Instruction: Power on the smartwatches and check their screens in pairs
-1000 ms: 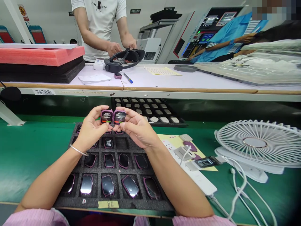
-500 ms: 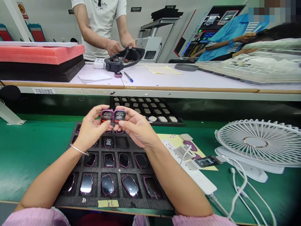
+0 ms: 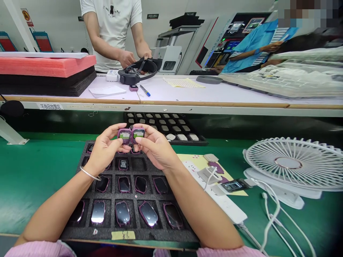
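My left hand [image 3: 104,151] pinches a small purple smartwatch body [image 3: 124,135] with a lit screen. My right hand [image 3: 154,147] holds a second purple smartwatch body [image 3: 138,134] right beside it, the two screens side by side and touching. Both hands hover over the far end of a black foam tray [image 3: 112,217] whose pockets hold several more purple watch bodies with dark screens; one pocket [image 3: 138,164] just under my hands is empty.
A second black tray [image 3: 198,142] with grey parts lies further back. A white desk fan [image 3: 292,167] with cables stands at right, a white power strip [image 3: 227,205] and charger pads beside the tray. Across the raised shelf, a person in a white shirt [image 3: 112,28] handles a black headset [image 3: 136,71].
Both watch screens have changed from a dark page with red and green bars to a page with a green band. My hands stay almost still, shifted slightly right.
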`<state>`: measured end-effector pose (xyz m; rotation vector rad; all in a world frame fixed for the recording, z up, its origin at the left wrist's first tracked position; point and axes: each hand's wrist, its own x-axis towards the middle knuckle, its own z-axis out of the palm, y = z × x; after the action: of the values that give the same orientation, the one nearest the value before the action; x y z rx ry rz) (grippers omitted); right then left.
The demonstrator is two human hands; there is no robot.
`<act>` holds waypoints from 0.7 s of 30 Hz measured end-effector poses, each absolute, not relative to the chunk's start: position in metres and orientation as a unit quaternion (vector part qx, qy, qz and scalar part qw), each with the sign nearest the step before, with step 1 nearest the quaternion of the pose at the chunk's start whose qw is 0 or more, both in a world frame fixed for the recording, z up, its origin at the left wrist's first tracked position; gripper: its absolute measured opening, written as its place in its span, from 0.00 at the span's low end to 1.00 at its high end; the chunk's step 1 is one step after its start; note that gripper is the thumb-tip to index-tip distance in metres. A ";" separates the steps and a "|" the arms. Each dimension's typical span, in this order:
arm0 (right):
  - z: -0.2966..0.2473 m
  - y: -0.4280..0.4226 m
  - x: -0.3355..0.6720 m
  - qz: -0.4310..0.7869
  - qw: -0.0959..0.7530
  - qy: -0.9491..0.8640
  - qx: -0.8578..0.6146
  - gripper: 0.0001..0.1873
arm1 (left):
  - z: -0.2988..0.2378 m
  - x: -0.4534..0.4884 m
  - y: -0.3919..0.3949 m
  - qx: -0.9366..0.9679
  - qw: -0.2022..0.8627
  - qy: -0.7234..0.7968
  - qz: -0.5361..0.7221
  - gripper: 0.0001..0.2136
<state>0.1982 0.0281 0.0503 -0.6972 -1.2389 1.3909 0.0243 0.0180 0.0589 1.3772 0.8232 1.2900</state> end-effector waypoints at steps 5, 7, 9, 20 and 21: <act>0.049 0.029 0.197 0.581 0.548 -0.523 -0.298 0.21 | 0.059 0.025 0.017 0.571 0.516 0.349 0.534 0.20; 0.049 0.029 0.197 0.579 0.551 -0.522 -0.298 0.21 | 0.059 0.025 0.017 0.572 0.516 0.349 0.534 0.21; 0.049 0.028 0.197 0.579 0.552 -0.519 -0.301 0.22 | 0.059 0.024 0.017 0.571 0.519 0.344 0.535 0.21; 0.051 0.028 0.196 0.585 0.547 -0.515 -0.306 0.24 | 0.058 0.023 0.018 0.567 0.528 0.338 0.534 0.24; 0.051 0.028 0.196 0.587 0.547 -0.513 -0.306 0.24 | 0.058 0.023 0.018 0.566 0.528 0.339 0.534 0.24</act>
<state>0.1958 0.0275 0.0514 -0.7250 -1.2161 1.3914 0.0234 0.0185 0.0584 1.3524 0.8097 1.2760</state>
